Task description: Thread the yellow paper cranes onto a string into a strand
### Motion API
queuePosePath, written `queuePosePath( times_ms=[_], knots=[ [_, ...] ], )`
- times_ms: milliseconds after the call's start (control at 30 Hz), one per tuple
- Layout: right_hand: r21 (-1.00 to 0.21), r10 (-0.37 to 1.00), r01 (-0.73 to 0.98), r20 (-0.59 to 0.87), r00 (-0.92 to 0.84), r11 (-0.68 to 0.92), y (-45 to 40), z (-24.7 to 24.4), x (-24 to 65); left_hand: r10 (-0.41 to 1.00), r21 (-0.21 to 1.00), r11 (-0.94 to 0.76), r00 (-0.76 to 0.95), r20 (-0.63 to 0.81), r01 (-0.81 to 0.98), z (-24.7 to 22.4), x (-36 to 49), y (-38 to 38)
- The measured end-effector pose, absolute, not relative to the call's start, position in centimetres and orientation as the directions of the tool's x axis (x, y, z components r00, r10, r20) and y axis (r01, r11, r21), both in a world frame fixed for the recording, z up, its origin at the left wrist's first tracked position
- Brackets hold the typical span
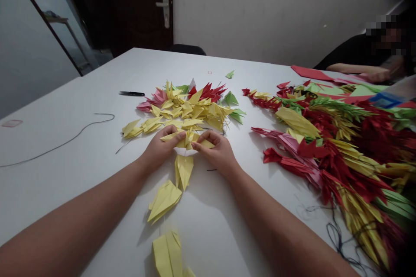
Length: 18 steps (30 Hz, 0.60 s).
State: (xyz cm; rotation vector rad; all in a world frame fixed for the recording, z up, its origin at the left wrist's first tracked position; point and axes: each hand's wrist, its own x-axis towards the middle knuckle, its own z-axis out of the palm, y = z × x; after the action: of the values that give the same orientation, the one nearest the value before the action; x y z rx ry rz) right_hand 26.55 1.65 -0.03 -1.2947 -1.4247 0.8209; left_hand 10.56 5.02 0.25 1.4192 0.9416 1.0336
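Both hands hold one yellow origami crane [189, 140] by its spread sides, a white paper edge showing underneath. My left hand [165, 143] pinches its left wing between thumb and fingers. On the other wing, my right hand [216, 149] is closed the same way. Below the hands, more yellow folded pieces run toward me in a line: one just under the crane [184, 171], one tilted left [165, 201], and one at the bottom edge [167, 253]. Whether a thread joins them is hard to make out. Just beyond my fingers lies a pile of yellow cranes [188, 110].
A large heap of red, yellow, green and pink folded paper strings [325, 138] covers the table's right side, with tangled black thread [341, 236]. Small black-handled snips [131, 93] and a loose dark thread [81, 129] lie left. Another person [354, 52] sits at far right.
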Motion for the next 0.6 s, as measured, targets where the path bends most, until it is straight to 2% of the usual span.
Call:
queuePosePath(
  times_ms=[133, 233, 333, 400, 500, 600],
  knots=[
    [-0.929, 0.966, 0.289, 0.254, 0.049, 0.230, 1.9, -0.5, 26.8, 0.954, 0.995, -0.102, 0.283, 0.095, 0.011, 0.0, 10.4, 5.2],
    [-0.881, 0.930, 0.344, 0.364, 0.054, 0.325, 1.5, -0.6, 27.2, 0.981, 0.980, -0.149, 0.146, 0.130, 0.134, -0.3, 10.3, 5.4],
    [-0.646, 0.802, 0.582, 0.598, -0.017, 0.494, 0.4, -0.1, 27.1, 0.980, 0.950, -0.197, 0.052, 0.190, 0.244, -0.5, 10.1, 5.6],
    [-0.465, 0.743, 0.680, 0.645, -0.177, 0.566, -0.5, 0.2, 26.5, 0.975, 0.934, -0.220, 0.052, 0.215, 0.281, -0.6, 10.1, 5.7],
    [-0.343, 0.796, 0.749, 0.461, -0.392, 0.567, -1.3, 0.4, 25.4, 0.968, 0.914, -0.250, 0.058, 0.244, 0.321, -0.6, 10.2, 5.7],
    [-0.301, 0.858, 0.805, 0.239, -0.455, 0.511, -1.4, 0.5, 24.8, 0.966, 0.902, -0.257, 0.056, 0.254, 0.347, -0.5, 10.3, 5.7]
  ],
)
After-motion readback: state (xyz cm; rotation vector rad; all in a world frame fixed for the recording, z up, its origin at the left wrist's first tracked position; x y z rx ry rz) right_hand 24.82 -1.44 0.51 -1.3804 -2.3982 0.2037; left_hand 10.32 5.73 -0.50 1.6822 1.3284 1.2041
